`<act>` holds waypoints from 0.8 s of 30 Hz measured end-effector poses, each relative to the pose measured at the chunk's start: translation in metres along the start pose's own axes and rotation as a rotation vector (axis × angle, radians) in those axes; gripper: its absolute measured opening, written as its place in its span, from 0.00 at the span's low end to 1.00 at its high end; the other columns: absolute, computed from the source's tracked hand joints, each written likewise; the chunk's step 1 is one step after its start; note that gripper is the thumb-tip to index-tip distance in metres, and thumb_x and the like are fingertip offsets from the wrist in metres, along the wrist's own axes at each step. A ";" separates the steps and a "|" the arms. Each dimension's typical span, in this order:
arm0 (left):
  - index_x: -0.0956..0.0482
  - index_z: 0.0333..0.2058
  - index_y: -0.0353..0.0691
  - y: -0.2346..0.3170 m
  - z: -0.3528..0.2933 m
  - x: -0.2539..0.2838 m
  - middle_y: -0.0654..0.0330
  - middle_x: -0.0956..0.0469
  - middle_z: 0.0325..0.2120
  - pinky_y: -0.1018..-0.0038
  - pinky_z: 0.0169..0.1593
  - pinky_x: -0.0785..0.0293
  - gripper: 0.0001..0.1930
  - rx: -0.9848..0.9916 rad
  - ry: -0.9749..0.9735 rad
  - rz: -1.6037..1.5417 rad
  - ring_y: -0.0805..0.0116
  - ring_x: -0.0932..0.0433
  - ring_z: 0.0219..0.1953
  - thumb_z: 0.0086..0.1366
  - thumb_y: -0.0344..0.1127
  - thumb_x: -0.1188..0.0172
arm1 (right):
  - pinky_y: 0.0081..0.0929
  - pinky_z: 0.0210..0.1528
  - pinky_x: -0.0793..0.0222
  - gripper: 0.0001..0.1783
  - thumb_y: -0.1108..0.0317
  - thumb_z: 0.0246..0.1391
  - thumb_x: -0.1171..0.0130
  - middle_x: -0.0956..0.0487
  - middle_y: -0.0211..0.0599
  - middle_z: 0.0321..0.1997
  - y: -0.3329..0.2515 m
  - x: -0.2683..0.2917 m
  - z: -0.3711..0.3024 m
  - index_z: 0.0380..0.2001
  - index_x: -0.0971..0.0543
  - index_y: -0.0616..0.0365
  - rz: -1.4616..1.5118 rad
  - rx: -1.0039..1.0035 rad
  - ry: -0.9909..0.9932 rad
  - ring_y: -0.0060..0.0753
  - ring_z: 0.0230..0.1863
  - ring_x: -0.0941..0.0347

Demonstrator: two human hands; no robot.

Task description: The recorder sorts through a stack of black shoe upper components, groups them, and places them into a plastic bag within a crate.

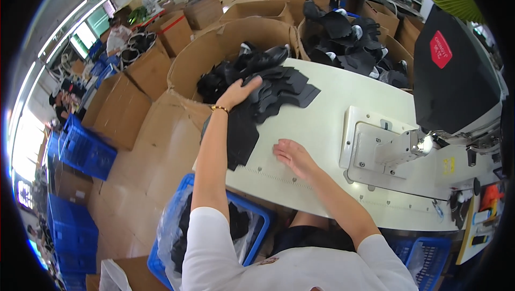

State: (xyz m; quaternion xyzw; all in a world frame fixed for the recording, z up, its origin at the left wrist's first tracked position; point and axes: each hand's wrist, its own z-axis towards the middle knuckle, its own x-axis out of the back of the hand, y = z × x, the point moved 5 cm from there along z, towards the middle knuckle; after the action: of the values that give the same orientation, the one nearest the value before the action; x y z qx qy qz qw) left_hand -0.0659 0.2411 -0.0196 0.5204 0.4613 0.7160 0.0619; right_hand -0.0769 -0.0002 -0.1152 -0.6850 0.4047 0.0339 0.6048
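A layered pile of flat black cut pieces (284, 90) lies on the far left end of the white sewing-machine table (332, 84). My left hand (238, 93) is closed on the pile's left side, its fingertips partly hidden among the pieces. Below that hand, a broad black panel (242, 138) reaches to the table's left edge. My right hand (292, 157) is held at the table's near side, fingers stretched out and empty, to the right of the panel. The sewing machine's dark head (456, 71) and its pale raised arm (399, 149) stand at the right.
Beyond the table, large cardboard bins (188, 55) hold black shoe uppers (348, 39). A blue basket (263, 213) lined with plastic stands below the near left edge. Blue crates (72, 232) and cartons (118, 108) line the floor at left. A ruler strip (322, 190) runs along the near edge.
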 end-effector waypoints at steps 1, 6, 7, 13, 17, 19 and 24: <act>0.38 0.49 0.24 0.004 0.006 -0.015 0.42 0.36 0.49 0.71 0.56 0.45 0.51 0.076 -0.185 0.137 0.56 0.41 0.56 0.38 0.68 0.42 | 0.25 0.51 0.41 0.26 0.59 0.52 0.49 0.33 0.37 0.46 -0.002 0.008 0.003 0.49 0.39 0.64 0.032 -0.020 0.009 0.28 0.47 0.37; 0.34 0.44 0.19 0.013 0.007 -0.037 0.40 0.32 0.44 0.70 0.52 0.38 0.54 0.143 -0.272 0.337 0.53 0.33 0.50 0.27 0.66 0.36 | 0.30 0.57 0.46 0.34 0.56 0.51 0.48 0.38 0.44 0.52 -0.010 0.023 0.022 0.54 0.46 0.68 0.260 -0.092 0.048 0.36 0.53 0.41; 0.34 0.43 0.18 0.026 -0.001 -0.044 0.38 0.31 0.43 0.70 0.51 0.37 0.54 0.232 -0.398 0.347 0.51 0.31 0.48 0.27 0.65 0.37 | 0.29 0.56 0.45 0.34 0.55 0.51 0.48 0.38 0.44 0.51 -0.012 0.027 0.025 0.53 0.44 0.67 0.316 -0.121 0.108 0.36 0.53 0.41; 0.32 0.41 0.19 0.053 -0.061 -0.095 0.36 0.30 0.40 0.70 0.44 0.31 0.47 0.177 -0.205 0.345 0.52 0.27 0.42 0.34 0.62 0.38 | 0.25 0.48 0.40 0.29 0.47 0.52 0.54 0.31 0.41 0.45 -0.022 0.031 0.003 0.47 0.33 0.61 0.184 -0.162 0.154 0.32 0.48 0.38; 0.49 0.52 0.19 0.094 -0.113 -0.104 0.34 0.33 0.43 0.65 0.49 0.35 0.57 0.173 -0.121 0.481 0.47 0.31 0.47 0.35 0.64 0.40 | 0.21 0.33 0.42 0.21 0.42 0.52 0.57 0.35 0.21 0.24 -0.042 0.035 -0.060 0.28 0.30 0.49 -0.039 -0.172 0.220 0.18 0.31 0.39; 0.52 0.53 0.22 0.112 -0.125 -0.110 0.36 0.34 0.43 0.62 0.48 0.35 0.58 0.162 -0.138 0.570 0.45 0.32 0.46 0.36 0.65 0.39 | 0.20 0.34 0.42 0.23 0.42 0.51 0.56 0.35 0.21 0.27 -0.037 0.049 -0.079 0.33 0.30 0.50 -0.065 -0.262 0.331 0.17 0.31 0.40; 0.49 0.54 0.28 0.121 -0.141 -0.108 0.39 0.36 0.41 0.60 0.47 0.35 0.54 0.066 -0.020 0.535 0.46 0.34 0.46 0.37 0.63 0.38 | 0.21 0.33 0.40 0.24 0.45 0.51 0.53 0.34 0.23 0.29 -0.033 0.060 -0.086 0.39 0.32 0.54 -0.021 -0.057 0.380 0.18 0.30 0.39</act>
State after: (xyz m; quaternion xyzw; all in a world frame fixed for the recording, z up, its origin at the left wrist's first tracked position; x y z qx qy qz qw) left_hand -0.0830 0.0274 -0.0106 0.6324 0.3299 0.6863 -0.1420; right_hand -0.0547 -0.1066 -0.0981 -0.7003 0.5032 -0.0908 0.4982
